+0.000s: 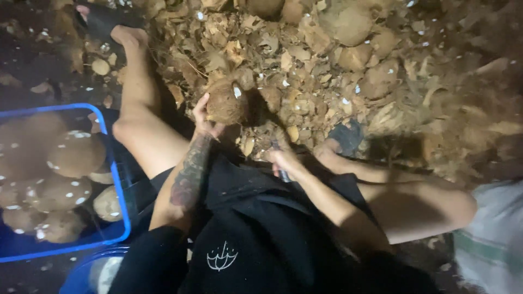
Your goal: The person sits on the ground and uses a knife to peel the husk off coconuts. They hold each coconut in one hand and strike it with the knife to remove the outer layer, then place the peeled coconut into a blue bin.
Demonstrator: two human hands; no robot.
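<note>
A: Which step does this look like?

B: Husking, by my reading. The person's left hand (204, 121) has its fingers curled around the near side of a round brown, rough-shelled coconut (225, 102), which stands at the near edge of the heap of dry brown husk scraps (305, 49), a white nick showing on its shell.

A: And the other hand?

B: The right hand (283, 158) sits just right of the coconut and nearer the body, fingers closed around a short dark tool (282, 173). It is too blurred to tell whether that is a blade.

A: What would the next move call for?

B: Probably a steady grip on the coconut, with the holding fingers kept off the tool's path.

A: Anything else near?

B: Well to the left of the coconut, a blue plastic crate (111, 163) holds other pale brown coconuts (71, 155).
</note>
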